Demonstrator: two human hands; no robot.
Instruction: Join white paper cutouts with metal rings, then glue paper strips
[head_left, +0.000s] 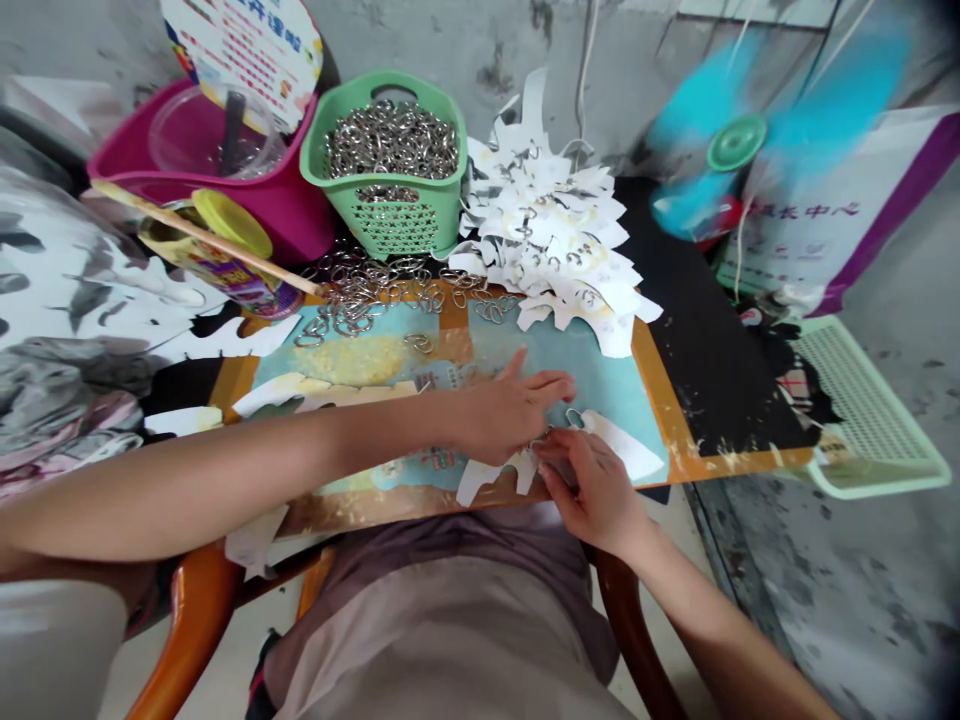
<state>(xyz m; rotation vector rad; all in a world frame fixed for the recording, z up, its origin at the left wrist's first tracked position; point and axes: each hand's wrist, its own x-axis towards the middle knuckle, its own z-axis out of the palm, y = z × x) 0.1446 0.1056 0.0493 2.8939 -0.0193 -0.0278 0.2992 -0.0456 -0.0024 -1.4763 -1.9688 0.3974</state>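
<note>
A white cut-out piece [626, 445] with notched edges lies near the table's front edge, with a metal ring [574, 417] on it. My left hand [499, 412] reaches across from the left, palm down over the piece. Its far fingers are stretched and apart, one raised; its thumb side is hidden. My right hand [592, 487] comes from the lower right, thumb and fingers pinched together at the piece's notched edge beside a small metal ring, partly covered by the fingers. Left of the hands, another white cut-out strip [300, 390] rests on the blue mat.
A green basket [401, 205] full of metal rings stands behind loose rings [360, 295]. Stacked white pieces [555, 240] are at the back. A magenta bin [307, 205], a can with a wooden stick [247, 255], a spinning blue fan [739, 140] and a pale green basket [889, 410] flank them.
</note>
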